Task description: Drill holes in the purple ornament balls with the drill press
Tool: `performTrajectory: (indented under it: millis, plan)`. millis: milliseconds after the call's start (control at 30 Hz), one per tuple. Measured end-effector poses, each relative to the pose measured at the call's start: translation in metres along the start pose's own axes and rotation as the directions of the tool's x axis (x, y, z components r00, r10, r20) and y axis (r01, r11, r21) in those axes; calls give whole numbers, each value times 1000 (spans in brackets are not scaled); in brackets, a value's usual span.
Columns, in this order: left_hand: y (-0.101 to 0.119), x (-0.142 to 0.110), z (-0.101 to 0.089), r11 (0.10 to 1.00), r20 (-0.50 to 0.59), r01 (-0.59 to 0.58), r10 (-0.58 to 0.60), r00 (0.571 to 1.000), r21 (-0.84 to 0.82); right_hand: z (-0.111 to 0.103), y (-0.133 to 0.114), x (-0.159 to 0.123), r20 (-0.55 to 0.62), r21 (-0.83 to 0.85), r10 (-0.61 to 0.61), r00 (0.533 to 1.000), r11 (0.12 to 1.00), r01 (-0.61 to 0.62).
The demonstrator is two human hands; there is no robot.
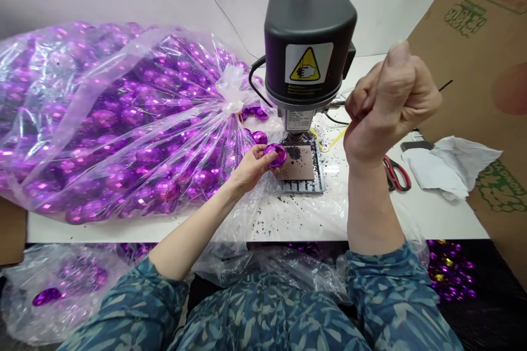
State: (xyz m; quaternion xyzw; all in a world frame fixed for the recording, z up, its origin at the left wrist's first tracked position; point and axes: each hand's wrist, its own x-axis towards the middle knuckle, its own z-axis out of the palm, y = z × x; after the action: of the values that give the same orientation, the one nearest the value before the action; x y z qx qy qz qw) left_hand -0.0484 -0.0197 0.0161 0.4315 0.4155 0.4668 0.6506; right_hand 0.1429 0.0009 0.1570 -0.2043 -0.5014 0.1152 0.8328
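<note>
Midway between the front and back edges of the table [436, 220], the left hand [252, 168] pinches one purple ball [275, 155] beside one drill press [310, 27]. The right hand [389, 104] is a closed fist, contents hidden. Scattered shavings [288, 219] suggest work under way; what remains is unclear. One tied bag [123, 126] holds uncountable balls.

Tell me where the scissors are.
In the head view, the scissors lie on the right of the white table, between the right forearm and the white paper.

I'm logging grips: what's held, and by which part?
Left hand: shiny purple faceted round piece, by its left edge. Right hand: closed; can't tell if holding anything.
</note>
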Motion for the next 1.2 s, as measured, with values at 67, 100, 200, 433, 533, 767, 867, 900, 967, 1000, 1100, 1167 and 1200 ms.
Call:
performTrajectory:
  millis: [67, 100, 200, 433, 533, 767, 867, 900, 967, 1000, 1100, 1167, 1200]
  plan:
    - [-4, 1, -2, 999, 6, -17, 16, 1000, 31, 1, 0, 0, -4, 1, -5, 1000, 1000, 5]
    - [-6, 2, -3, 999, 12, -18, 17, 1000, 47, 1, 0, 0, -10, 3, -8, 1000, 1000, 8]
    - [-10, 4, -5, 996, 23, -11, 9, 1000, 87, 3, 1, 0, -37, -4, -14, 999, 1000, 14]
    - [-22, 11, -6, 979, -67, -70, 84, 994, 192, 5, 7, 5, -21, -2, -57, 998, 998, 57]
    - [-24, 14, -2, 956, -39, -102, 117, 992, 274, 5, 5, 6, -2, 19, -53, 999, 998, 53]
    - [-31, 27, 4, 837, -23, -204, 250, 968, 508, 7, 2, 7, -11, -7, -59, 998, 998, 59]
    - [-35, 30, 4, 780, -30, -220, 292, 956, 586, 6, 0, 6, 10, -37, -43, 999, 998, 43]
    - [-35, 30, 4, 760, -26, -225, 303, 953, 609, 6, -2, 6, 13, -38, -41, 999, 998, 42]
    - [-35, 29, 7, 710, -3, -248, 332, 943, 660, 6, -3, 6, 11, -47, -36, 999, 998, 36]
    - [-34, 29, 9, 678, 19, -271, 354, 935, 683, 6, -4, 6, 11, -50, -32, 999, 998, 32]
    - [-33, 26, 18, 600, 118, -369, 415, 902, 710, 6, -4, 6, 11, -5, -40, 999, 999, 40]
    - [-35, 24, 24, 602, 156, -411, 430, 889, 685, 7, -3, 6, 5, 6, -60, 998, 998, 60]
    - [-37, 24, 26, 620, 155, -414, 428, 890, 666, 7, -2, 6, 3, -10, -65, 998, 998, 65]
